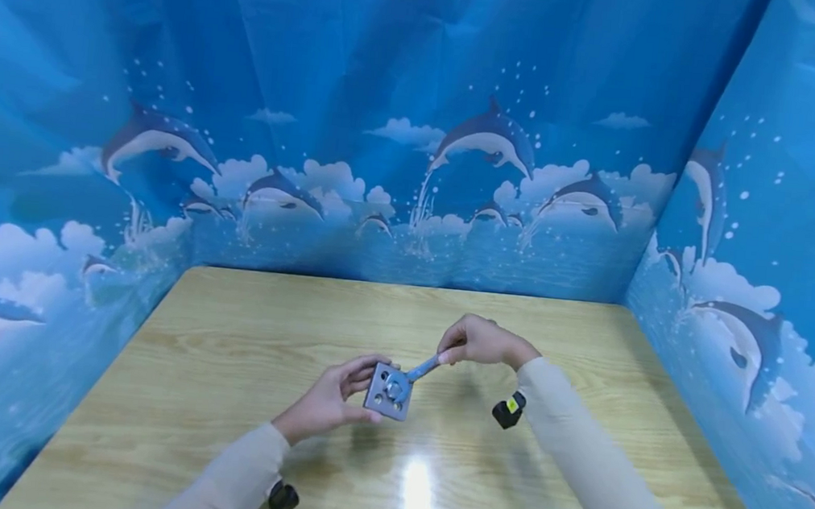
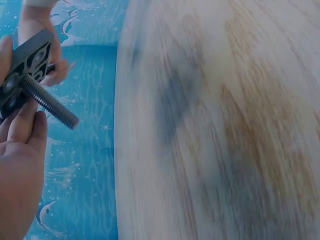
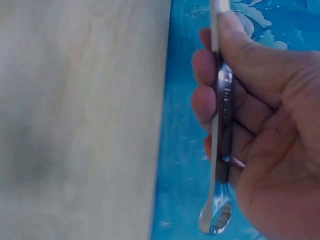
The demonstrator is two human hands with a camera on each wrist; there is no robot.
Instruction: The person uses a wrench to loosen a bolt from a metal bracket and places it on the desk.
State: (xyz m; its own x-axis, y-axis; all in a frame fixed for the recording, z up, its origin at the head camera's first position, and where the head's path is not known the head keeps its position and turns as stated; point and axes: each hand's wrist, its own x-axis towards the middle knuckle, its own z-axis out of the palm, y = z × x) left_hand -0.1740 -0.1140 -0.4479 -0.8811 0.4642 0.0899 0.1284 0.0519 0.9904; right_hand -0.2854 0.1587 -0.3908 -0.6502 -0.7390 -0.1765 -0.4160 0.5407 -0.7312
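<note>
My left hand grips a square metal plate by its edges, above the table. The plate has several holes, and a hex bolt head shows on its face. From the other side, in the left wrist view, the bolt's long threaded shank sticks out of the plate. My right hand holds a shiny wrench, whose far end lies at the bolt head. In the right wrist view the fingers wrap the wrench's handle, and its ring end points down past the palm.
A light wood-grain table lies beneath both hands. Blue sheets printed with dolphins and clouds stand at its back and sides. Small black wrist cameras hang by each sleeve. A bright reflection falls on the table's front part.
</note>
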